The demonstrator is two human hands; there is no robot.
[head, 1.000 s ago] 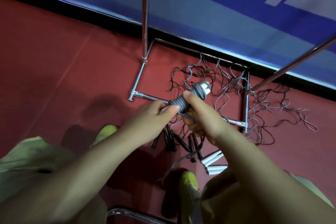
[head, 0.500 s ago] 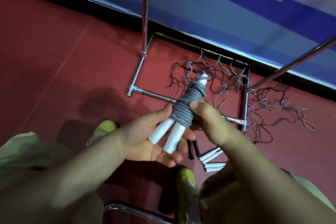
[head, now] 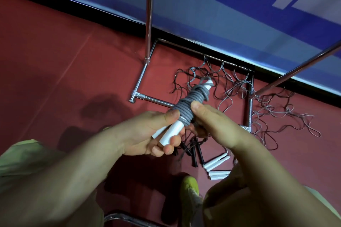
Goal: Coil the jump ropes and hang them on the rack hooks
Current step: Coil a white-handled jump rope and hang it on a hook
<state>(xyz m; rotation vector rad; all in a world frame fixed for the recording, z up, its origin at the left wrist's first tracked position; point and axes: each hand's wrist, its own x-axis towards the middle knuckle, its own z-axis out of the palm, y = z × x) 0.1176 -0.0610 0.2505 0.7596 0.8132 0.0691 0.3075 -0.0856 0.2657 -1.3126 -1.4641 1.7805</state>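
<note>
Now the coiled jump rope point(head: 186, 108), turned handles-down since a second ago, is being gripped between the left hand point(head: 147, 134) and right hand point(head: 212, 123) above the rack base point(head: 153, 100), suggesting hanging is being readied.

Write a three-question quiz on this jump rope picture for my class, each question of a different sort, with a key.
1. True or false: the grey rope is wound round its white handles.
2. Which hand holds the handles' lower ends? A) left hand B) right hand C) neither
3. Fill in: the loose ropes lie on the ___ floor.

Key: 1 true; 2 A; 3 red.
</note>
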